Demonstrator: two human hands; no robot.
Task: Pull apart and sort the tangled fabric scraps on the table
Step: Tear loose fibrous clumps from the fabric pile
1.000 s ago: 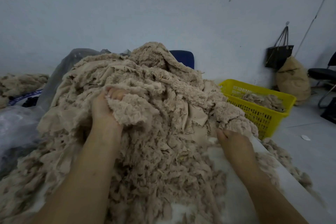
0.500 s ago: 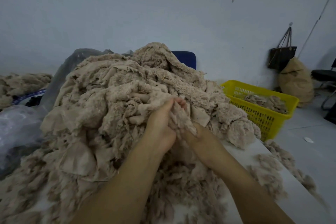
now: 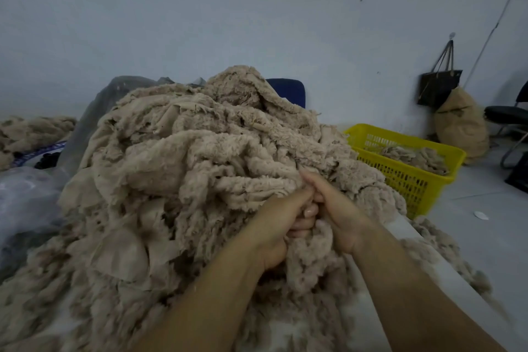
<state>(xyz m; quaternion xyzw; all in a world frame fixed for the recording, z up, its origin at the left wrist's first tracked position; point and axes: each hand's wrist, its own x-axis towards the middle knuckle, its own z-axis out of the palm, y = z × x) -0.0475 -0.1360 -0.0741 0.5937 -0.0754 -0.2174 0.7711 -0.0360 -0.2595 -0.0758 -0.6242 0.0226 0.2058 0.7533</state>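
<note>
A tall heap of tangled beige fabric scraps (image 3: 200,157) covers the table (image 3: 423,271). My left hand (image 3: 274,226) and my right hand (image 3: 337,214) meet at the heap's lower right side. Both grip the same fluffy beige clump (image 3: 311,251), fingers curled into it, knuckles nearly touching. The clump hangs down between my wrists and is still joined to the heap above. My fingertips are partly buried in the fabric.
A yellow plastic basket (image 3: 405,177) holding some scraps stands on the floor to the right. Loose scraps trail along the table's right edge (image 3: 445,260). Clear plastic bags (image 3: 25,197) lie at left. A blue chair back (image 3: 288,91) shows behind the heap; a sack (image 3: 460,126) leans on the wall.
My hands, far apart on the heap a second ago, came together. They now sit lower and further right, gripping one clump between them.
</note>
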